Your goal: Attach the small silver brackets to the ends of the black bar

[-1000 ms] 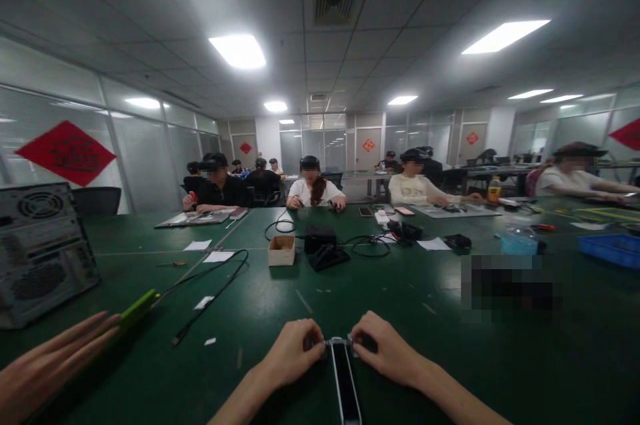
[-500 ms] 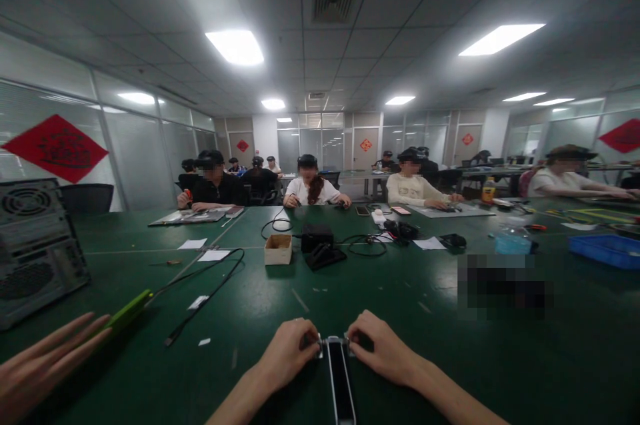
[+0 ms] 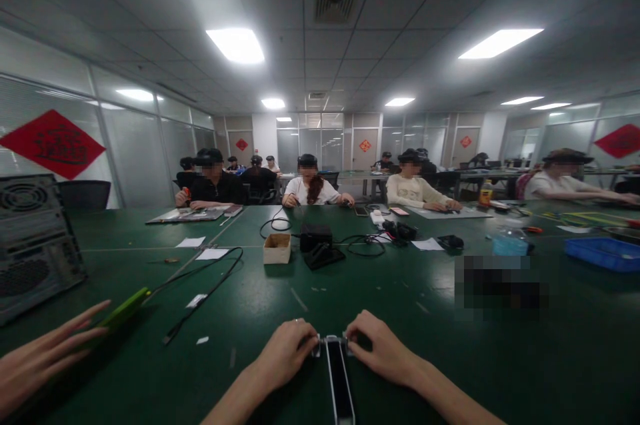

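Note:
A long narrow device (image 3: pixel 340 378) with a silver frame and a dark panel lies on the green table, running toward me at the bottom centre. Small metal pieces stick out on both sides of its far end. My left hand (image 3: pixel 290 348) is closed, thumb and fingers pinching the left metal piece (image 3: pixel 317 348). On the other side, my right hand (image 3: pixel 377 345) pinches the matching piece at the right of the device, which its fingertips mostly cover. The exact kind of the device cannot be made out.
Another person's hand (image 3: pixel 55 352) reaches in from the left beside a green strip-like object (image 3: pixel 125 310). A computer case (image 3: pixel 37 245) stands behind it. Farther off are a black cable (image 3: pixel 200 305), a small box (image 3: pixel 277 250), black equipment (image 3: pixel 317 238) and a blue tray (image 3: pixel 603 253). Several people sit opposite.
The other person's fingers at the left have shifted and spread a little. My view has moved very slightly; my hands keep their pinch at the device's far end.

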Demonstrator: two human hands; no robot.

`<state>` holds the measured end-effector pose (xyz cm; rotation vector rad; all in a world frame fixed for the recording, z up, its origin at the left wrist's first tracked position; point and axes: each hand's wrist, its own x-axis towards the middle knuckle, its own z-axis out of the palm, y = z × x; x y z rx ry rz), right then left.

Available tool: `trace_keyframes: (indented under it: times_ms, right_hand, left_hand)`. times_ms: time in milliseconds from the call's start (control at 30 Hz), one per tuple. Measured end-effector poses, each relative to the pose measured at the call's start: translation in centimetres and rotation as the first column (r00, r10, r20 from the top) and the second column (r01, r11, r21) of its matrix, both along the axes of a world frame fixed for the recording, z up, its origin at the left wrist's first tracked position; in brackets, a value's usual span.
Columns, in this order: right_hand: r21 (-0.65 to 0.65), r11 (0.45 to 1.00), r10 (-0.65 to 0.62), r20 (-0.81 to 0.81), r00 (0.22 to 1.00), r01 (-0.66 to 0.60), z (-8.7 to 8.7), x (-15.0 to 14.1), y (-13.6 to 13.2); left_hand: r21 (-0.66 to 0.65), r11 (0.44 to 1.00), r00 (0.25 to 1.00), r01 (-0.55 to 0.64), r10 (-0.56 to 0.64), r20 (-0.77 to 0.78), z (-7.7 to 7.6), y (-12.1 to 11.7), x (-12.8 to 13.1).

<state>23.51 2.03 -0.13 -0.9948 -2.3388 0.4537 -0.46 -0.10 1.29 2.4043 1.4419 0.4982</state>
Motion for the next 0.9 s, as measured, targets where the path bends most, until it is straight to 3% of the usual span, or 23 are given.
trace_keyframes:
  times_ms: [300,567,900]
  right_hand:
    - [0.013,1.0,0.003,0.012,1.0,-0.003,0.3,0.0,-0.2]
    - [0.004,1.0,-0.002,0.033,0.999,0.002,0.7,0.0,-0.4]
    - [0.016,1.0,0.002,0.013,1.0,-0.003,-0.1,0.0,0.0]
  left_hand:
    - [-0.023,1.0,1.0,-0.014,0.014,0.007,1.2,-0.6,0.2]
    - [-0.006,0.999,0.997,-0.034,0.034,0.069,0.0,0.1,-0.1]
    - [0.029,1.0,0.997,0.005,-0.007,0.078,-1.0,0.6,-0.3]
